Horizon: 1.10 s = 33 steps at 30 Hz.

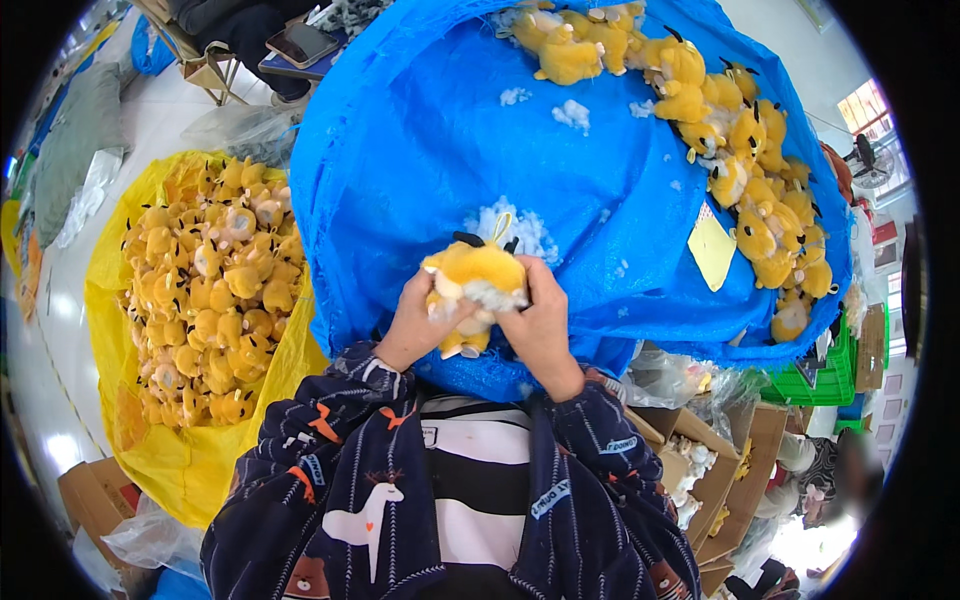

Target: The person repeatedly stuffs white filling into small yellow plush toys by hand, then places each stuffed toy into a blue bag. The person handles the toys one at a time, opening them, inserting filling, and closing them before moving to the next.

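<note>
Holding a yellow-and-white plush animal toy [478, 266] between left hand [415, 322] and right hand [541, 325], over a blue plastic tarp [420, 160], near loose tufts of white stuffing [533, 236].

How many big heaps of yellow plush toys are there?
2: a left heap on the yellow sheet and a right heap along the edge of the blue tarp. Cardboard boxes may hide more.

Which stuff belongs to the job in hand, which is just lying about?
Apparently in use:
yellow plush toy, in left hand and right hand
loose white fluffy stuffing
blue plastic sheet
yellow plush toys heaped at its right
yellow plastic bag of toys

Apparently lying about:
dark rectangular phone, upper left
brown cardboard box, lower left
clear plastic bag
</note>
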Available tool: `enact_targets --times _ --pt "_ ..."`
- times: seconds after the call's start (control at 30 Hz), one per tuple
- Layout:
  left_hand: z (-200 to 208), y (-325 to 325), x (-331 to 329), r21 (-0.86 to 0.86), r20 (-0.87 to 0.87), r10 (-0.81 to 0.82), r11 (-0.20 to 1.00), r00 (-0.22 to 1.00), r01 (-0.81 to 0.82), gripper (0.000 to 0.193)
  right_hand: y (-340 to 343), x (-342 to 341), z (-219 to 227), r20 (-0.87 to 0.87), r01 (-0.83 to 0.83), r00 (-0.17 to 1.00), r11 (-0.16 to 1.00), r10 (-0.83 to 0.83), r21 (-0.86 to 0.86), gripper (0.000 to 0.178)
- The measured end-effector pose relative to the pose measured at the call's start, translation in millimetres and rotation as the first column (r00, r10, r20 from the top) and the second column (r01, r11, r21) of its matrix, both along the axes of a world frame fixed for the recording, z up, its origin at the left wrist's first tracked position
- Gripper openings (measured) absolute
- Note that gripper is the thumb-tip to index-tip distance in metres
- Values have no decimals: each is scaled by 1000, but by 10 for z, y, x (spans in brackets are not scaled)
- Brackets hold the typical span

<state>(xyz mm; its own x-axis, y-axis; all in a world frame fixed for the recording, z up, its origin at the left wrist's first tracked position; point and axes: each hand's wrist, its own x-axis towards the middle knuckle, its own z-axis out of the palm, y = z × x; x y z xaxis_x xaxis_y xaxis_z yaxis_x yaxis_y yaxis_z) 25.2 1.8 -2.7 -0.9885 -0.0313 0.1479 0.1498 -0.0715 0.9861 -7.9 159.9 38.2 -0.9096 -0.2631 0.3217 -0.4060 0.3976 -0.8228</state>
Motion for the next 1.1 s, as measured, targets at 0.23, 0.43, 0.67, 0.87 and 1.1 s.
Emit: enact_targets --times 0.23,0.43,0.67,0.87,1.1 --pt "-108 74 -3 91 31 150 984 988 -153 39 -24 78 84 330 -47 922 905 202 -423 42" --pt "-8 107 25 -113 -125 74 990 989 -88 44 -77 12 25 24 139 989 961 -149 238 37" --pt "258 -107 10 204 178 -116 976 977 78 35 16 41 66 146 -177 970 977 193 -119 45" --pt "118 -50 -124 -397 -161 146 896 976 -199 33 -94 242 -55 -8 -61 998 998 61 10 31" --pt "144 -164 -292 -222 -89 70 971 994 -88 37 -64 66 -51 279 25 957 945 71 -327 33"
